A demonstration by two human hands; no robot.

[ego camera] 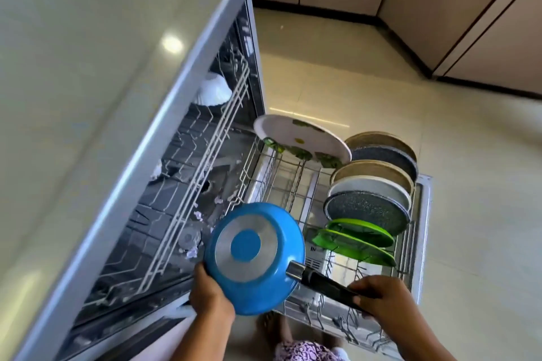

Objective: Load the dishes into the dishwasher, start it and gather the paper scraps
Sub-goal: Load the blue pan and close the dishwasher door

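- The person stands at the open dishwasher (164, 214), holding a blue frying pan (255, 258) with both hands.
- The pan is turned so that its underside, a steel ring around a blue centre, faces up. It hangs above the near end of the pulled-out lower rack (296, 182), close to the mouth of the machine.
- The left hand (211, 293) grips the pan's rim on the side away from the handle, with the fingers tucked out of sight behind it.
- The right hand (384, 296) is wrapped round the end of the black handle (325, 284).
- In the lower rack, a white plate (302, 138) with green leaf print stands at the far end.
- Beside it is a row of tan and speckled grey plates (369, 208) on edge, then two green plates (360, 234) nearest the pan.
- A white bowl (214, 91) sits in the upper rack (223, 132), under the pale countertop (73, 67).
- Small pale bits (199, 215) lie on the tub floor; I cannot tell what they are.
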